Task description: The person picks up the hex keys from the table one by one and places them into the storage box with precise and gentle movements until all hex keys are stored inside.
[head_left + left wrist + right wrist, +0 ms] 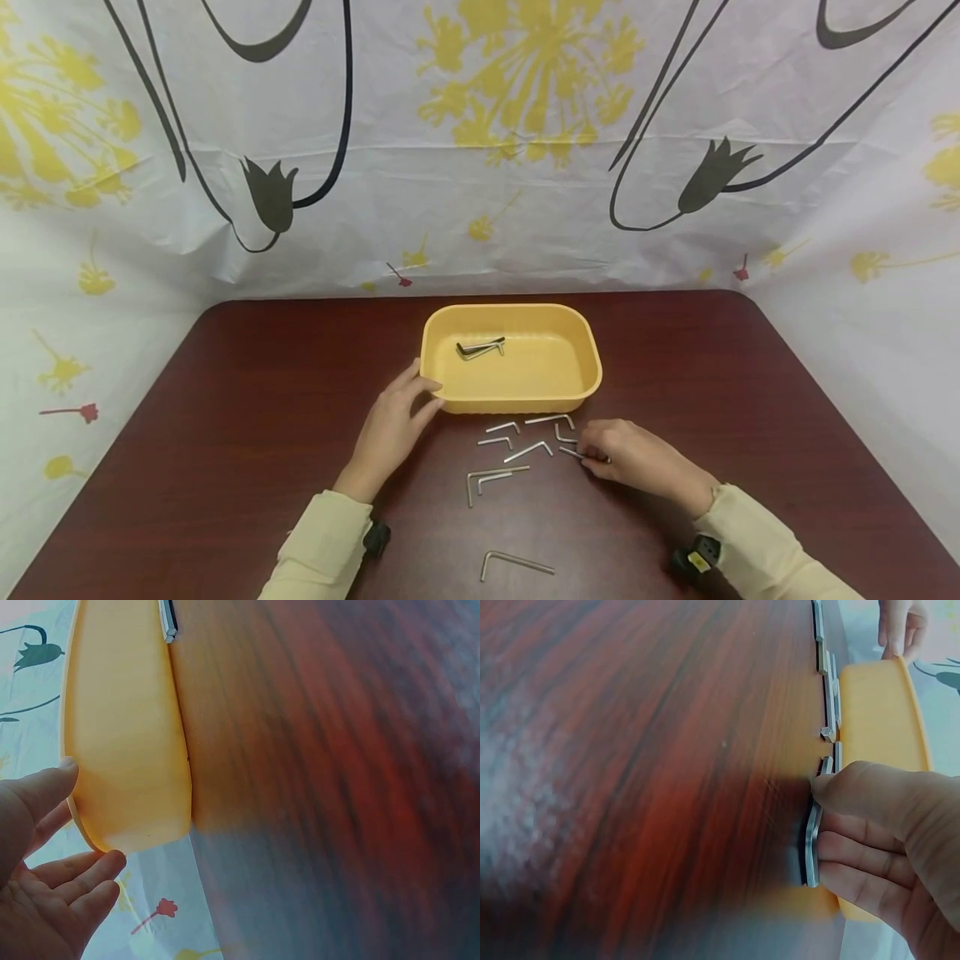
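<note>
Pinching a silver L-shaped metal hex key with nearly closed right hand; gripping yellow rectangular plastic tray with half-spread left hand.

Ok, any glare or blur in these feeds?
Head: even light, pale sheen on the front of the tabletop, hex keys legible. Left wrist: wood grain smeared, hazy at upper right. Right wrist: mottled glare at left, pinched hex key fairly crisp.
</note>
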Available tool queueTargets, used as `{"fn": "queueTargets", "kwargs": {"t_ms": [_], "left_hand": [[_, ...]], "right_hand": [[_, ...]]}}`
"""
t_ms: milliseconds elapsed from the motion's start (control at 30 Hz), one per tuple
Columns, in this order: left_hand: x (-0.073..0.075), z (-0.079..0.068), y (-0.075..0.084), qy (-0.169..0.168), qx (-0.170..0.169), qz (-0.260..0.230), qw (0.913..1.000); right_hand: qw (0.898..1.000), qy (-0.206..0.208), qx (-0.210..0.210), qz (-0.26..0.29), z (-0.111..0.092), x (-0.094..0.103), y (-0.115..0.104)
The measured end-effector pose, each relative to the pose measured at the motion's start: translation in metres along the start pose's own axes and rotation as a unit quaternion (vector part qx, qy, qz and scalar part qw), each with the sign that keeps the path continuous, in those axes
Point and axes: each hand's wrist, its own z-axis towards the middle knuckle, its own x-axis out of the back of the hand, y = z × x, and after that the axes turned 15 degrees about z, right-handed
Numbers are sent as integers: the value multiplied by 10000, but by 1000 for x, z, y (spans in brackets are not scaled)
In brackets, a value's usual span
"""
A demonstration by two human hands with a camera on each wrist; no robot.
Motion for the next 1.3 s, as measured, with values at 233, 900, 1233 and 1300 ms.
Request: {"fn": "queueTargets", "kwargs": {"t_ms": [233, 900, 1233, 1300], "left_hand": [[1, 1, 0, -12, 6, -24, 10000], [1, 1, 1, -43, 15, 20, 10000], [0, 0, 0, -63, 22, 40, 10000], [0, 0, 0, -72, 29, 51, 10000]], "right_hand": [[9999, 74, 15, 133, 2, -3, 0], [9994, -53, -279, -173, 5, -2, -2], [9995, 166, -87, -242, 6, 3, -2], [9993, 203, -74, -290, 7, 4, -3]]}}
